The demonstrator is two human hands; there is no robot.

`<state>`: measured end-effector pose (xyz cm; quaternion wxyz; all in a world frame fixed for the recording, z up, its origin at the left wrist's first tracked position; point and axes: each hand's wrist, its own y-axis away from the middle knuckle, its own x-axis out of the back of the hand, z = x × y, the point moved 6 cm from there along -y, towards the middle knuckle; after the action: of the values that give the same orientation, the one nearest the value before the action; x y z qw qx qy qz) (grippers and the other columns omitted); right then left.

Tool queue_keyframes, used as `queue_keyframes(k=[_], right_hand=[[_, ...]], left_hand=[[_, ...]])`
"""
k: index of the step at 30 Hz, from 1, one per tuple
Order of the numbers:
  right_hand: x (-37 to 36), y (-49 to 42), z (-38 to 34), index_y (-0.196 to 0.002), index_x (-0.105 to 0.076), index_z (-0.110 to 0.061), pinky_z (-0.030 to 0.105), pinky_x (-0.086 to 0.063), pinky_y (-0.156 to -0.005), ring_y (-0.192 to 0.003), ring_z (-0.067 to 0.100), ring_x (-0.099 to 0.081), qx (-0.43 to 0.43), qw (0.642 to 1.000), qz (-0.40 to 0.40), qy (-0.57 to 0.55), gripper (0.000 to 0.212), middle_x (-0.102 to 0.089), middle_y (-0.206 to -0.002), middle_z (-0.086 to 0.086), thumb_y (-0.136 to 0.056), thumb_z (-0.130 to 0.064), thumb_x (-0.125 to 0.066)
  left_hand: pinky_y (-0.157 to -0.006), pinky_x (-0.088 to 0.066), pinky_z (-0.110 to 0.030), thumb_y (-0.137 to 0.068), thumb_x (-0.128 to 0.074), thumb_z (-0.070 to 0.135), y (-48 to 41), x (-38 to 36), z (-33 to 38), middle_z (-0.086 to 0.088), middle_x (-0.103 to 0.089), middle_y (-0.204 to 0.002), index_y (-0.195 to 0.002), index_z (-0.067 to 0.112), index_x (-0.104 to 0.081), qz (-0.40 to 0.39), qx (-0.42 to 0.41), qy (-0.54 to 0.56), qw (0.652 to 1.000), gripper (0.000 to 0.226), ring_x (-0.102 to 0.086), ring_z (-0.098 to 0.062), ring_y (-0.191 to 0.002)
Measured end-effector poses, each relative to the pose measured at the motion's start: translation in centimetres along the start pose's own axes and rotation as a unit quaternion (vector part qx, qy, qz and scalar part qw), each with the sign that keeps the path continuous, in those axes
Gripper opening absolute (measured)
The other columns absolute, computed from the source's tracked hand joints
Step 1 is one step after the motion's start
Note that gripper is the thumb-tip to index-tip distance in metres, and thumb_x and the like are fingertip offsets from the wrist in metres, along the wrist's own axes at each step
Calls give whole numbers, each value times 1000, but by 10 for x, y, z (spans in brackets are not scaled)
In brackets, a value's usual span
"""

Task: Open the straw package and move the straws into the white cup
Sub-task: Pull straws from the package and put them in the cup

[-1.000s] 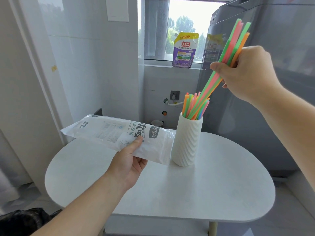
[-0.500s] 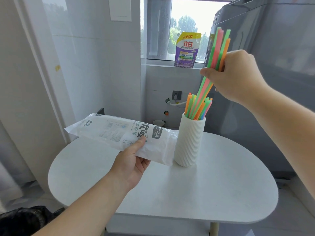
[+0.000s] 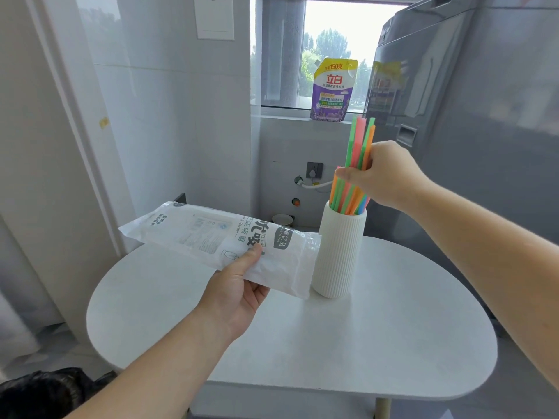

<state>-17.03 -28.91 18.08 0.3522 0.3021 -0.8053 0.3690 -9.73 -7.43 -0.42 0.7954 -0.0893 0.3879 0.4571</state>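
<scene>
Right hand (image 3: 390, 176) grips bright plastic straws (image 3: 361, 137), lower ends inside the ribbed white cup (image 3: 338, 255) on the white bench (image 3: 393, 343).
Loading step, by the look of it; next, let them drop. Left hand (image 3: 239, 285) pinches the translucent plastic straw package (image 3: 217, 234) beside the cup, possibly empty.

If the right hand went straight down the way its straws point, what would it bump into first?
The right hand would likely meet the straws standing in the white cup, then its rim; depth is unclear.

Home laundry corner: detergent pouch (image 3: 332, 89), washer (image 3: 472, 152)
</scene>
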Motion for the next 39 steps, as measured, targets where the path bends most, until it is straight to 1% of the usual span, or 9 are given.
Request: queue_keyframes(k=[6, 9, 12, 16, 18, 24, 28, 35, 39], right_hand=[[10, -1, 0, -119, -52, -21, 25, -52, -69, -93, 18, -65, 10, 998, 46, -37, 52, -62, -99, -3, -82, -50, -76], [20, 0, -9, -152, -26, -26, 40, -53, -95, -118, 21, -58, 35, 995, 76, -59, 84, -58, -134, 3, -86, -47, -73], [21, 3, -23, -158, -19, -27, 45, -43, -110, -139, 24, -45, 109, 991, 81, 0, 75, -42, -157, 3, -97, -38, -61], [0, 6, -21, -134, -54, -7, 48, -48, -99, -123, 35, -53, 118, 985, 9, 126, 40, -58, -138, 15, -104, -30, -42], [-14, 10, -13, -124, -62, -3, 51, -46, -100, -125, 38, -50, 97, 978, -56, 176, 44, -55, -138, 17, -106, -34, -37], [-8, 10, -12, -158, -24, -16, 47, -26, -119, -153, 26, -19, 104, 985, -42, 133, 66, -20, -168, 0, -104, -51, -34], [-27, 12, -7, -155, -30, -12, 48, -26, -119, -152, 26, -21, 129, 966, -92, 204, 65, -23, -167, 3, -104, -52, -30], [-23, 14, -4, -161, -12, -17, 46, -16, -122, -155, 23, -8, 158, 964, -47, 210, 72, -13, -169, 3, -103, -54, -33], [17, 47, -16, -138, -50, -16, 45, -38, -106, -134, 32, -42, 159, 973, 142, 91, 47, -54, -141, 9, -101, -43, -43]], left_hand=[[-58, -59, -24, -89, -72, 14, 0, 0, 1, -4, -77, -118, -132, 15, -66, -3, 2, -1, 1000, 43, -77, -15, -90], [-58, -59, -24, -90, -72, 14, 0, -1, 0, -4, -77, -118, -132, 15, -67, -5, 3, -3, 1000, 43, -77, -15, -89], [-58, -59, -24, -90, -72, 14, 0, 0, -1, -5, -77, -118, -132, 15, -66, -5, 3, -1, 1000, 43, -77, -15, -89], [-59, -60, -24, -89, -72, 14, 1, 0, 0, -5, -77, -118, -132, 16, -66, -4, 4, -1, 1000, 43, -77, -16, -90], [-59, -60, -25, -89, -72, 14, 1, -1, 0, -5, -77, -118, -132, 15, -66, -4, 5, 0, 1000, 43, -77, -16, -91], [-58, -59, -24, -89, -72, 14, 2, 0, 0, -5, -77, -117, -132, 16, -67, -1, 5, -2, 1000, 43, -77, -16, -90], [-58, -59, -24, -90, -72, 14, 3, -2, -1, -5, -77, -118, -133, 15, -66, -1, 6, -4, 1000, 43, -77, -16, -91], [-59, -60, -24, -89, -72, 17, 10, -2, 2, -4, -77, -115, -134, 16, -65, -7, 13, -7, 1000, 45, -77, -14, -86], [-56, -59, -24, -88, -72, 19, 21, -3, 12, -3, -78, -111, -133, 15, -66, -21, 14, -16, 1000, 46, -76, -14, -82]])
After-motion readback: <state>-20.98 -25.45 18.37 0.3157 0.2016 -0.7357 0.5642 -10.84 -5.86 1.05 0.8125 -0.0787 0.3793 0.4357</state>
